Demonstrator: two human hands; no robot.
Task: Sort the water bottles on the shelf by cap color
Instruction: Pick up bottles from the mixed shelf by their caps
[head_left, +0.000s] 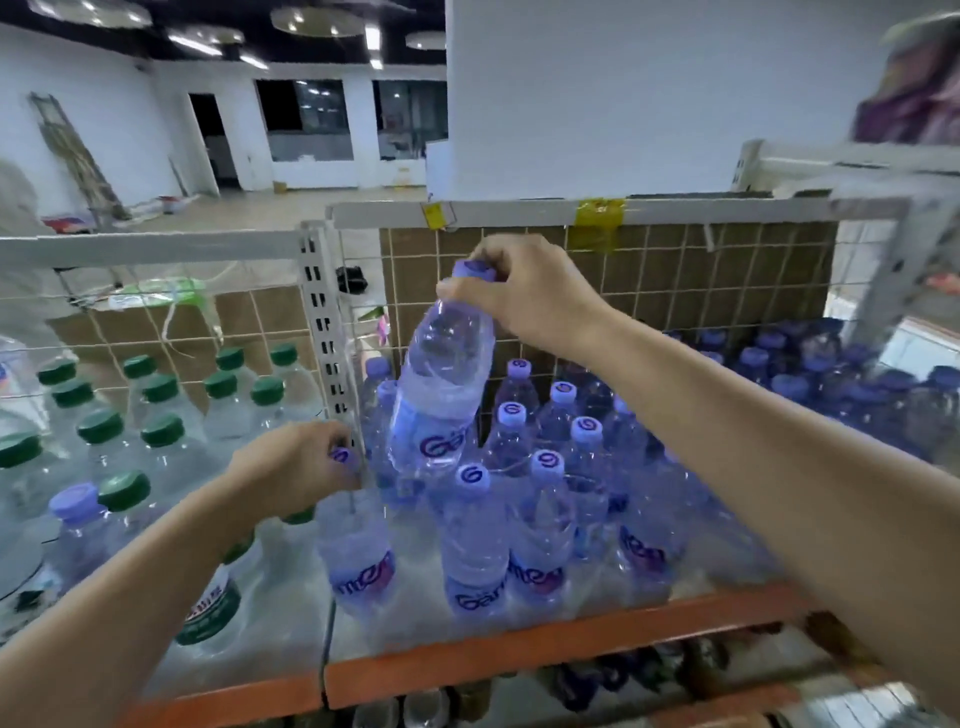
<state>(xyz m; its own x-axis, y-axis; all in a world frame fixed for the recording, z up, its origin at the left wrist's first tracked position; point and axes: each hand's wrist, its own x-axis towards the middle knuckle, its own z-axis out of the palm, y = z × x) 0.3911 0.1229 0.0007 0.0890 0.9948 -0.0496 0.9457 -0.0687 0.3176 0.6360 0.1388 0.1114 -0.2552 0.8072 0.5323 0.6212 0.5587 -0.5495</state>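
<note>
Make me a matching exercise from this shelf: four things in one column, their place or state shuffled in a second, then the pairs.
1. right hand
2. left hand
3. green-capped bottles
4. lone purple-capped bottle

A. stands among the green caps, front left
B. grips a standing bottle's purple cap
C. fill the left bay
D. holds a tilted bottle aloft by its neck

Pairs: 1-D, 2-B, 3-C, 4-A

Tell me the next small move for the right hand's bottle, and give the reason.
Probably lower it into the purple-capped group. The right hand holds the raised bottle by its purple cap, tilted above that group, right of the upright post; the green-capped bottles stand to the left.
</note>
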